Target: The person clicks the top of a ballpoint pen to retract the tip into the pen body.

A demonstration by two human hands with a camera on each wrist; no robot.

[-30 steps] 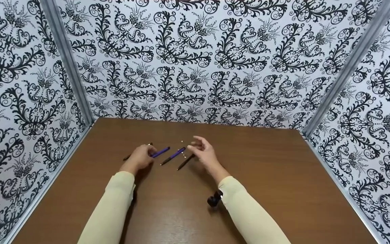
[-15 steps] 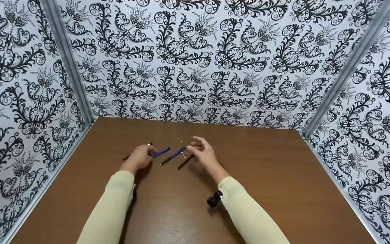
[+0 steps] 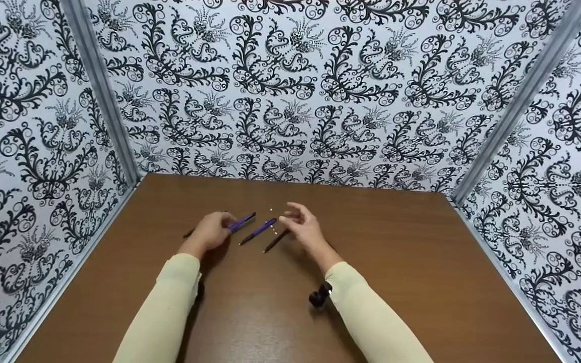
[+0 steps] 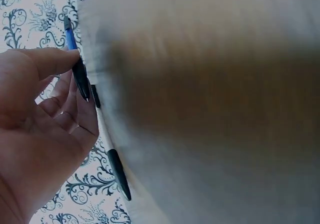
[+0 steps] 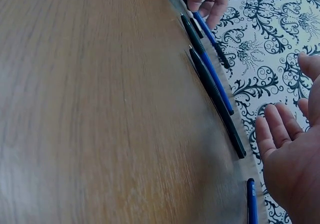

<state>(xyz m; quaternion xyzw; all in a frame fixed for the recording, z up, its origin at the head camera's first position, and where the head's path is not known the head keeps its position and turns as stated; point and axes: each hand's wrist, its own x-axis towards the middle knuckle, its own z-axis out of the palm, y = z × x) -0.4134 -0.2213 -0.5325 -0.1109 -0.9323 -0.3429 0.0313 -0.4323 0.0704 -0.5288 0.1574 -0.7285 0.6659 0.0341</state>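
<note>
My left hand [image 3: 212,232] pinches a blue pen [image 3: 242,222] with a black grip between thumb and fingers. In the left wrist view this pen [image 4: 80,77] is tilted, tip downward. Beside that hand lies a white pen [image 4: 104,131] with black ends, mostly hidden by the hand in the head view. A second blue-and-black pen [image 3: 257,232] lies between the hands. Nearest my right hand [image 3: 304,229] is a black pen [image 3: 275,241], its far end hidden by the fingers. The right hand is relaxed and holds nothing, as the right wrist view shows.
Another blue pen [image 5: 252,201] lies near the right hand in the right wrist view. The brown wooden table [image 3: 270,302] is enclosed by patterned walls [image 3: 290,91] with grey metal posts. A small black device [image 3: 319,296] sits at the right sleeve.
The left hand has shifted slightly away from me, and the blue pen in it has moved up and a little right, its far end lifting. The right hand stays still.
</note>
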